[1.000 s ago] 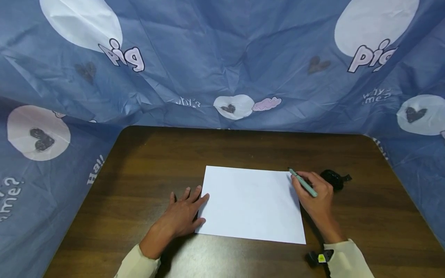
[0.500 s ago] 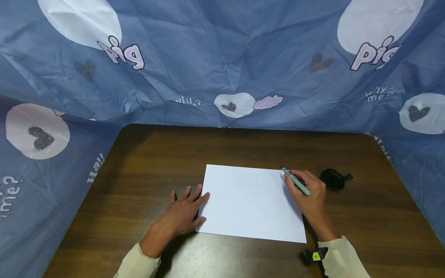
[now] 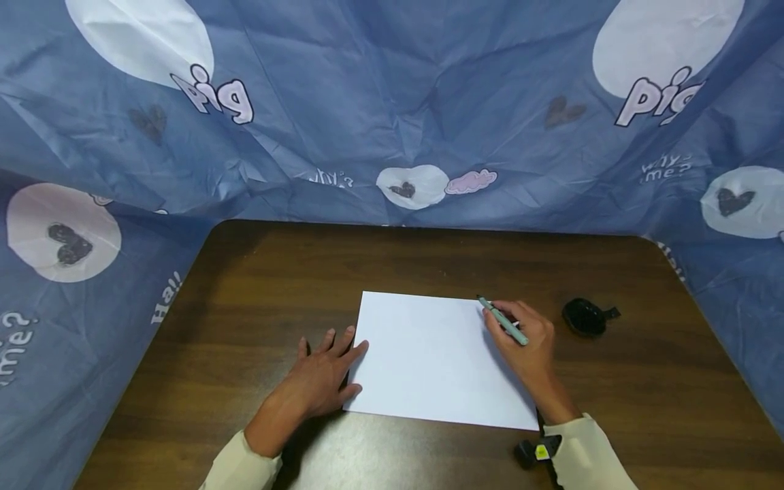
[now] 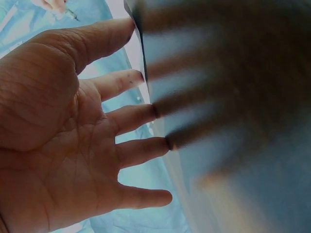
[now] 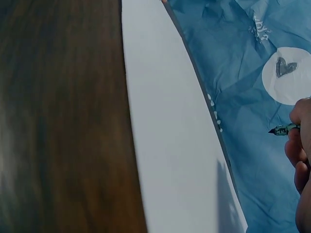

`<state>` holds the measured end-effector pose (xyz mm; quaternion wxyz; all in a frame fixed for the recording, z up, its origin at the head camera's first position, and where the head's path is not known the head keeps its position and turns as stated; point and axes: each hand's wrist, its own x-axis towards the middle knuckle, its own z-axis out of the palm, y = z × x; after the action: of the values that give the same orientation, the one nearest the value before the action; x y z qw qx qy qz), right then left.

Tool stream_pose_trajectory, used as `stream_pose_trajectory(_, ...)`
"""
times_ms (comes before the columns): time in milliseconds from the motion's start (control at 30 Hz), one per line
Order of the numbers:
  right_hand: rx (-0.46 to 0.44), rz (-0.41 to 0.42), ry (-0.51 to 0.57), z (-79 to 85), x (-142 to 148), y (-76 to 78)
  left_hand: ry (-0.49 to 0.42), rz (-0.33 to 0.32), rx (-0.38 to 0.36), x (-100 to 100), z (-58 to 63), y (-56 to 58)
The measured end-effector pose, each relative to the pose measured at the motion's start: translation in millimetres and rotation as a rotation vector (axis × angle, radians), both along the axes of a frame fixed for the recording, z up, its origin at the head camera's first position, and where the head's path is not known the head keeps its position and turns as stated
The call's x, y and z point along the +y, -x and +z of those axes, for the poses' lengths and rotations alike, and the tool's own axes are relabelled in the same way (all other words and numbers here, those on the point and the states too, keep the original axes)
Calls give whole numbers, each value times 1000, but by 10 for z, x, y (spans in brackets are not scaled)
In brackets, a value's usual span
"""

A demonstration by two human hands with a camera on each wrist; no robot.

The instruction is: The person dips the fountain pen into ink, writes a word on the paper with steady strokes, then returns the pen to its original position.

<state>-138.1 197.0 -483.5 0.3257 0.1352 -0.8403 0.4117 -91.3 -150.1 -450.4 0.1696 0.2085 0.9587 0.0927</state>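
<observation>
A blank white sheet of paper (image 3: 437, 361) lies on the brown wooden table (image 3: 294, 272). My left hand (image 3: 321, 381) is spread flat at the sheet's left edge, thumb and index fingertip over the paper. In the left wrist view the fingers (image 4: 131, 116) are straight and apart, their tips at the tabletop. My right hand (image 3: 529, 340) pinches a pale green marker (image 3: 505, 322) near the sheet's top right corner. The marker's dark tip points up and left, close to the top edge. In the right wrist view the marker (image 5: 284, 129) shows its uncapped tip above the paper.
A round black object with a short tab (image 3: 584, 317) lies on the table to the right of the paper. A small black device with a yellow label (image 3: 539, 452) is strapped at my right wrist. A blue printed cloth (image 3: 343, 102) hangs behind and beside the table.
My right hand has moved left with the marker, from the sheet's top right corner along its top edge. My left hand and the paper have stayed in place.
</observation>
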Motion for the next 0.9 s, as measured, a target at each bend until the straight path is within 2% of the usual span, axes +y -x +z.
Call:
stream_pose_trajectory(200,5,37,30,-5,-90,1,-14,-10,26,-6,-6,-8)
stream_pose_trajectory(433,0,37,2,20,-229,12,-14,0,9,-4,-2,-10)
stream_pose_trajectory(900,24,97,1,-64,-500,57,-29,-9,29,-23,-12,-11)
